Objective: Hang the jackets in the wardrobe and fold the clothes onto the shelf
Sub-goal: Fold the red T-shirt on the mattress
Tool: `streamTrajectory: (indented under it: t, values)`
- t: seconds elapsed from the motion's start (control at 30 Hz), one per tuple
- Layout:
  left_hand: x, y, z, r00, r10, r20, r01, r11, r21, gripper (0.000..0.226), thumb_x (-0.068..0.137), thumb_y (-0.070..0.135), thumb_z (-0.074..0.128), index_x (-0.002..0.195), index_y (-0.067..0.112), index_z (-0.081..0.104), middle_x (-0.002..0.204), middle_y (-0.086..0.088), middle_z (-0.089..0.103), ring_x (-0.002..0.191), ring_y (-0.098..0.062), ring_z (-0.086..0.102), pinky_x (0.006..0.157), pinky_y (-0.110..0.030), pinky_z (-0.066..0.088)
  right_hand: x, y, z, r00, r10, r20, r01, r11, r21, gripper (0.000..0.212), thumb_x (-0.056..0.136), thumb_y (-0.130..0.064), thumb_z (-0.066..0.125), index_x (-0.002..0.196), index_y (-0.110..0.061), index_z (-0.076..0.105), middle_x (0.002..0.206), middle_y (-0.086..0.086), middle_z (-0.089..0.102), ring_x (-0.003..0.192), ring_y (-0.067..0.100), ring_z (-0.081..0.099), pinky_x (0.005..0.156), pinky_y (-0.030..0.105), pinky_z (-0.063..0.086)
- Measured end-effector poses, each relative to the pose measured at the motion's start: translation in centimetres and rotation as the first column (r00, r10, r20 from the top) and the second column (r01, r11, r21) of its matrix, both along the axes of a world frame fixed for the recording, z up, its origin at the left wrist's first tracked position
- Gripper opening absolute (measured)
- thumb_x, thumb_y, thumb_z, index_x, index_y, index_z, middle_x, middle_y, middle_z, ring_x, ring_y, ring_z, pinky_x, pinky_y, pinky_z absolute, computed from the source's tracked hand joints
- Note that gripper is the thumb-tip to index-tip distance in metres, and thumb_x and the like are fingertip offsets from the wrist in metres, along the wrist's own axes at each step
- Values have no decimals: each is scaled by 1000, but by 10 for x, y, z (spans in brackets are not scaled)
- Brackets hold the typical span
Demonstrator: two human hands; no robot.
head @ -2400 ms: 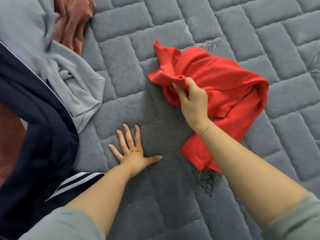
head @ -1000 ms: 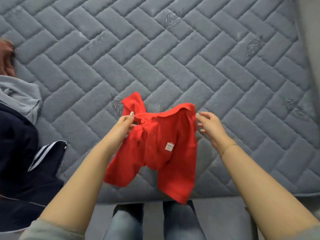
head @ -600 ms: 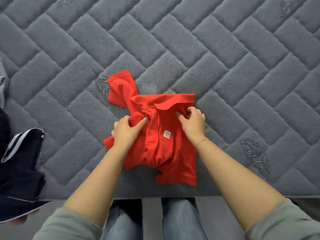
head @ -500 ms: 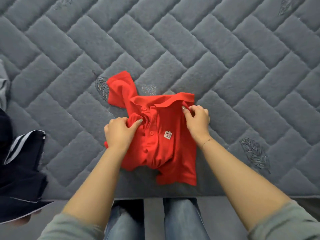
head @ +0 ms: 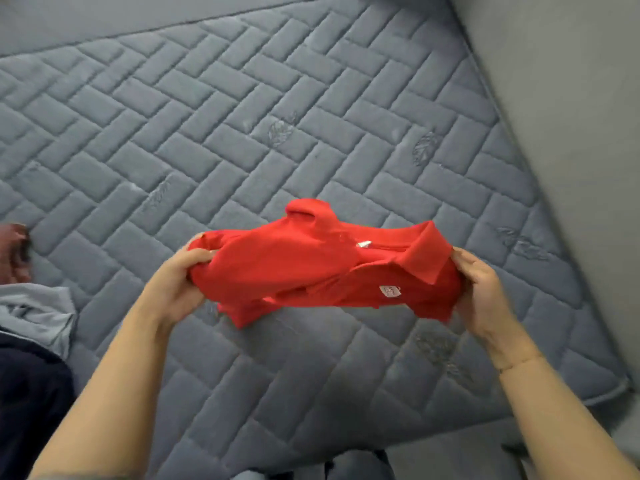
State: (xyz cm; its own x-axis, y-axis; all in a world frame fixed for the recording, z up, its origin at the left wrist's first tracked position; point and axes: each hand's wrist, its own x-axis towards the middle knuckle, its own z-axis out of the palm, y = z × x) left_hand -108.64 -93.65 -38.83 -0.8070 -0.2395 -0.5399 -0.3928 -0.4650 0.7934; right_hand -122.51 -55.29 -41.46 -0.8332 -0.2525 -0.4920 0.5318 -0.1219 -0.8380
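My left hand (head: 173, 285) has its grip closed around one end of the red polo shirt (head: 311, 268), fingers curled under the bundled cloth and thumb pressed on top. My right hand (head: 483, 299) grips the other end by the collar (head: 424, 258), thumb along the edge and fingers wrapped beneath. Between the two I hold the shirt in the air above the grey quilted mattress (head: 277, 98), stretched sideways in a loose, partly folded bundle. Most of my fingers are hidden under the fabric, so I cannot see how tightly they close underneath. The shirt is bright red, with its collar turned toward my right hand, a small white tag (head: 363, 243) showing near the neck and a small pale label (head: 390, 291) lower on the front; one lump of cloth, perhaps a sleeve, pokes up behind, and a corner hangs down toward my left side. At the left edge lie a grey garment (head: 34, 313), a dark navy garment (head: 31, 403) and something reddish-brown (head: 12, 251), all cut off by the frame. My legs show blurred at the bottom.
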Motion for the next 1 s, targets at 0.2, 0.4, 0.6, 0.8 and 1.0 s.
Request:
streamTrajectory:
  t: [0.2, 0.4, 0.6, 0.8, 1.0]
  values:
    - [-63, 36, 62, 732, -619, 285, 640, 768, 26, 47, 65, 11, 54, 109, -2, 65, 107, -11, 72, 92, -19, 69, 81, -27, 55, -27, 34, 75, 976, 200, -86, -176, 957, 231, 33, 64, -47, 80, 82, -19, 78, 80, 6, 70, 71, 18, 64, 65, 34, 56]
    - [-113, 105, 89, 746, -602, 285, 660, 725, -197, 26, 81, 36, 65, 75, 14, 75, 75, 0, 73, 61, -4, 64, 58, -16, 51, -53, 59, 118, 973, 49, -226, -10, 985, 172, 7, 89, -9, 64, 93, -10, 70, 74, -6, 74, 62, 1, 63, 60, 16, 52]
    - [-207, 131, 178, 868, -483, -115, 354, 765, -539, 21, 101, 20, 50, 87, 11, 62, 79, -4, 56, 73, -10, 48, 65, -24, 38, -112, 95, 195, 903, -101, -417, 174, 975, 141, 22, 98, -5, 50, 100, -17, 69, 85, -12, 75, 80, 0, 67, 82, 19, 51]
    - [-239, 145, 232, 807, -536, -247, 277, 714, -644, 29, 106, 21, 42, 81, 13, 55, 66, 6, 50, 62, -8, 44, 62, -23, 39, -104, 103, 260, 844, 12, -537, 123, 969, 214, 17, 85, -41, 70, 87, -26, 77, 92, -7, 76, 83, 4, 69, 78, 23, 52]
    - [-215, 128, 257, 783, -542, -304, 289, 751, -593, 30, 106, 20, 40, 82, 12, 56, 74, -5, 47, 66, -11, 39, 62, -26, 31, -80, 82, 287, 717, -39, -696, 357, 878, 319, 14, 87, -23, 73, 97, -13, 74, 80, -7, 72, 69, -3, 62, 70, 13, 48]
